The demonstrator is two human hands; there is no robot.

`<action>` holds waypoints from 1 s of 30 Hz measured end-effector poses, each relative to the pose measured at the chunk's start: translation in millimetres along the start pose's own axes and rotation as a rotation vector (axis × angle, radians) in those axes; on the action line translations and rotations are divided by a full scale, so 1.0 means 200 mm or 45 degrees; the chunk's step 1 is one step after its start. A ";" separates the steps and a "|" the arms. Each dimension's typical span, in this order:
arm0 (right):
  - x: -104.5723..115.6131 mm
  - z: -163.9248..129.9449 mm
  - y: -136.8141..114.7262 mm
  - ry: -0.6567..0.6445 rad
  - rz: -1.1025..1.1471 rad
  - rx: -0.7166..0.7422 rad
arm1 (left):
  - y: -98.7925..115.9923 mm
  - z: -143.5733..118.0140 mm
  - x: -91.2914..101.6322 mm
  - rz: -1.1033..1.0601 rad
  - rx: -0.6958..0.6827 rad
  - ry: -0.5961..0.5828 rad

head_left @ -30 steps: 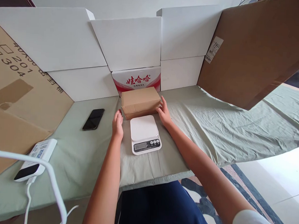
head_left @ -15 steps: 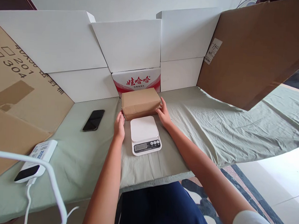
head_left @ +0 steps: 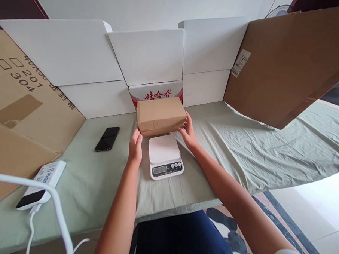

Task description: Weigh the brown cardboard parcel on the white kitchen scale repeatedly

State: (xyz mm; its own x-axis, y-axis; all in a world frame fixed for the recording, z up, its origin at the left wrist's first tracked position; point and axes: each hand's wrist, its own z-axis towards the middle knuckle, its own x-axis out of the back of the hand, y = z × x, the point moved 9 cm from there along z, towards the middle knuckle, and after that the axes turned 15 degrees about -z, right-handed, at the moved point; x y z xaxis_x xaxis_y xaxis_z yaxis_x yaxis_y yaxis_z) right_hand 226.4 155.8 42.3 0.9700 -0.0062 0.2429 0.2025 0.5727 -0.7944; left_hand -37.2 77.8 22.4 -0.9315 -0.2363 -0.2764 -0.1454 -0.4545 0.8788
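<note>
A closed brown cardboard box [head_left: 161, 113] is held between my two hands, just behind the white kitchen scale [head_left: 164, 149]. My left hand [head_left: 135, 145] grips the box's near left corner, its thumb showing and the other fingers partly hidden. At the right end, my right hand [head_left: 188, 132] has its fingers up along the side and its thumb low near the front corner. The box looks raised off the cloth. The scale's platform is bare, and its display and buttons face me.
A black phone [head_left: 107, 139] lies to the left. Nearer me is a white power strip [head_left: 42, 185] with a white cable [head_left: 56, 200]. White boxes [head_left: 150, 55] and a red-and-white carton [head_left: 155, 89] line the back; large cardboard panels [head_left: 278, 68] flank the sides. Greenish cloth [head_left: 258, 146] covers the table.
The box has risen and looks slightly larger, now covering more of the red-and-white carton. Both hands have moved with it. The whole view has shifted slightly.
</note>
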 end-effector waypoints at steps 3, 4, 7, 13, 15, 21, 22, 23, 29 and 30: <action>0.05 -0.08 -0.13 0.000 -0.101 0.117 | 0.11 -0.12 0.02 -0.103 -0.043 0.090; 0.06 -0.12 -0.17 -0.009 -0.133 0.135 | 0.14 -0.18 0.03 -0.137 -0.050 0.125; 0.09 -0.24 -0.23 -0.052 -0.206 0.134 | 0.20 -0.36 0.07 -0.187 -0.049 0.202; 0.13 -0.42 -0.27 -0.118 -0.247 0.116 | 0.21 -0.57 0.09 -0.158 -0.004 0.227; 0.13 -0.44 -0.28 -0.129 -0.239 0.115 | 0.21 -0.59 0.10 -0.157 0.005 0.231; 0.16 -0.46 -0.29 -0.070 -0.241 0.117 | 0.17 -0.64 0.10 -0.112 0.033 0.194; 0.17 -0.46 -0.29 -0.061 -0.244 0.112 | 0.16 -0.64 0.10 -0.105 0.039 0.173; 0.17 -0.46 -0.29 -0.056 -0.247 0.108 | 0.16 -0.64 0.09 -0.099 0.040 0.156; 0.17 -0.47 -0.27 -0.063 -0.250 0.089 | 0.16 -0.63 0.10 -0.062 0.054 0.164; 0.17 -0.47 -0.27 -0.061 -0.244 0.085 | 0.16 -0.63 0.10 -0.060 0.056 0.164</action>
State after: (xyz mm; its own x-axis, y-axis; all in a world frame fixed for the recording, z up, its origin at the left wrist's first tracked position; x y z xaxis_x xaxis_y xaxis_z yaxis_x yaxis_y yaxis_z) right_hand 261.1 47.1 40.8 0.9067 -0.0819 0.4138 0.3720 0.6177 -0.6929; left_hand -17.5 -50.2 -3.7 -0.8733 -0.3251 -0.3629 -0.2052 -0.4300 0.8792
